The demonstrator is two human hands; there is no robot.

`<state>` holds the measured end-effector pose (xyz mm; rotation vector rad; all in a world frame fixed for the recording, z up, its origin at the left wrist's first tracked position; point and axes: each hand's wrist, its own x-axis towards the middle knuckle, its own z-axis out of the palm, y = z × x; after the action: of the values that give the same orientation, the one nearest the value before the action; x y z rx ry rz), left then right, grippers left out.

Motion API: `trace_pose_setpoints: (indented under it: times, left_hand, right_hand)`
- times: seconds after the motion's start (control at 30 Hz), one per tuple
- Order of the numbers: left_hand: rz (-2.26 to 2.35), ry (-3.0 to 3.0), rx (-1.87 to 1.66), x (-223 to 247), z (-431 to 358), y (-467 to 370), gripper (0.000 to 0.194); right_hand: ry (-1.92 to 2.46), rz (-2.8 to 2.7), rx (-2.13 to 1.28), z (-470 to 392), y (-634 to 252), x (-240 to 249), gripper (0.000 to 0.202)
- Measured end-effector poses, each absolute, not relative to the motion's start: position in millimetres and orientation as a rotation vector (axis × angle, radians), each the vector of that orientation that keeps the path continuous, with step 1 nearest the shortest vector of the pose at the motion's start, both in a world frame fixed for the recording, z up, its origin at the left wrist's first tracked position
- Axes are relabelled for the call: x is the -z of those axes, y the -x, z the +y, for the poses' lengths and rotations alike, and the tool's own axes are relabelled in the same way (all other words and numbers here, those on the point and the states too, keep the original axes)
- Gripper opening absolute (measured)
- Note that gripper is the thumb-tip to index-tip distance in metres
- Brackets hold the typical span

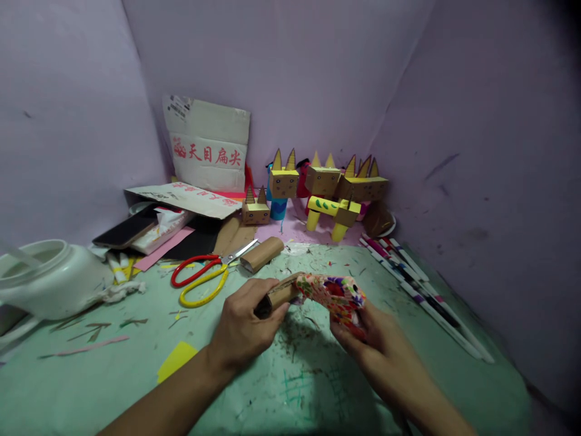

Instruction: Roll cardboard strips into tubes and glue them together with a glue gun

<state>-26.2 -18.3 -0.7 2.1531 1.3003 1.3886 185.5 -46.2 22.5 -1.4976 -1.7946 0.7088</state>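
Observation:
My left hand (247, 324) is closed round a brown cardboard tube (282, 295) at the middle of the table. From the right, my right hand (370, 333) grips a flower-patterned piece (333, 292) in red, white and purple. One end of this piece meets the far end of the tube; whether they are joined cannot be made out. Beyond my left hand, another brown tube (262, 254) lies beside scissors (211, 272) with red and yellow handles.
Box-headed cardboard animals (284, 181) stand at the back. Several markers (422, 290) lie on the right. A white watering can (54, 278) stands on the left, near stacked cardboard (186, 197). Yellow paper (176, 360) and scraps lie on the green table (113, 387).

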Motion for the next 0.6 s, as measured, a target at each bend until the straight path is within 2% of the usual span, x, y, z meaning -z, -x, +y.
trace_pose_setpoints:
  times: [0.23, 0.4, 0.6]
  left_hand:
    - [1.354, -2.059, -1.349, -2.7, -19.5, 28.7, 0.026]
    - [1.370, -2.022, -1.252, -5.3, -18.1, 29.9, 0.027]
    - [1.344, -2.044, -1.103, -5.7, -16.3, 29.8, 0.028]
  right_hand:
    - [1.515, -1.429, -0.926, -32.6, -204.3, -39.5, 0.030]
    - [1.574, -1.365, -0.898, -0.6, -224.4, -31.6, 0.022]
    - [1.769, -1.461, -0.679, 23.8, -232.7, -12.4, 0.030]
